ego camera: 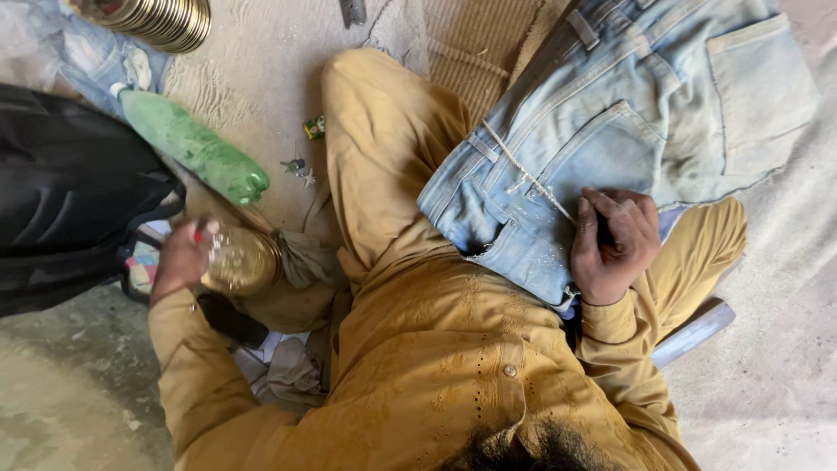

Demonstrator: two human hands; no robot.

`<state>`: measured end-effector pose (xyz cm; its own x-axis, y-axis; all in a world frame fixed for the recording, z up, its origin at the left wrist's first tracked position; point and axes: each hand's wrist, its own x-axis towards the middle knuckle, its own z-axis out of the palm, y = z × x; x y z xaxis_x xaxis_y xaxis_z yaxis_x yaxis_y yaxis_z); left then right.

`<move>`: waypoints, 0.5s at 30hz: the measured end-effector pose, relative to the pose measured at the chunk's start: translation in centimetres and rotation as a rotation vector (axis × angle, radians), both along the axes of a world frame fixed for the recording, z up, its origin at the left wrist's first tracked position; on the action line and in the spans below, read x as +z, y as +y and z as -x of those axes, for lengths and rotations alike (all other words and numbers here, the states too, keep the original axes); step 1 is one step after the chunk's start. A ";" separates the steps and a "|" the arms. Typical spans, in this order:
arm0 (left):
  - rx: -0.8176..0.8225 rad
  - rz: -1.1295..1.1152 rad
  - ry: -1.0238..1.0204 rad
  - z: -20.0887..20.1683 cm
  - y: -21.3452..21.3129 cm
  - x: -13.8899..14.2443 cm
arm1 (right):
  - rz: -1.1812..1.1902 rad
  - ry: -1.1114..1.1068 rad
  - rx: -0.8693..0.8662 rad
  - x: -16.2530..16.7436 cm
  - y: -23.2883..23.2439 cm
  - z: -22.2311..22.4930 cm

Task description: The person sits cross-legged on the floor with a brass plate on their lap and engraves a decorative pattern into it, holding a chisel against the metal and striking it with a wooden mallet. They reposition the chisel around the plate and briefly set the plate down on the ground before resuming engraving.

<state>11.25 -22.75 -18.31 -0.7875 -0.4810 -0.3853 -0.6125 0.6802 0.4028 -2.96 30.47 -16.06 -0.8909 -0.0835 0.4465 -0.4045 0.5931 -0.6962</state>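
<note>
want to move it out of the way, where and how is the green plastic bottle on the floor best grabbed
Grip the green plastic bottle around its wide middle, coming down from above. It lies on its side on the floor, white-capped neck toward the upper left beside the black bag, so the rounded upper flank is exposed. The left hand, nearest it, is touching a round brass-coloured container.

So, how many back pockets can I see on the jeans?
2: one back pocket beside the right hand, the other pocket at the upper right on the jeans.
</note>
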 end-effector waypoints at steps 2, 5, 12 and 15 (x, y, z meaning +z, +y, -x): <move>-0.044 0.013 -0.052 -1.4 0.0 -1.0 | -0.011 0.000 -0.009 0.3 0.0 0.1; -0.006 -0.001 -0.010 -2.3 0.5 -1.7 | -0.015 -0.007 -0.016 0.6 -0.2 0.1; -0.193 0.404 -0.139 2.6 2.6 -0.8 | -0.032 -0.008 -0.030 1.0 -0.4 0.2; -0.285 0.347 0.100 8.7 5.1 0.1 | -0.039 -0.024 -0.038 1.2 -0.3 0.1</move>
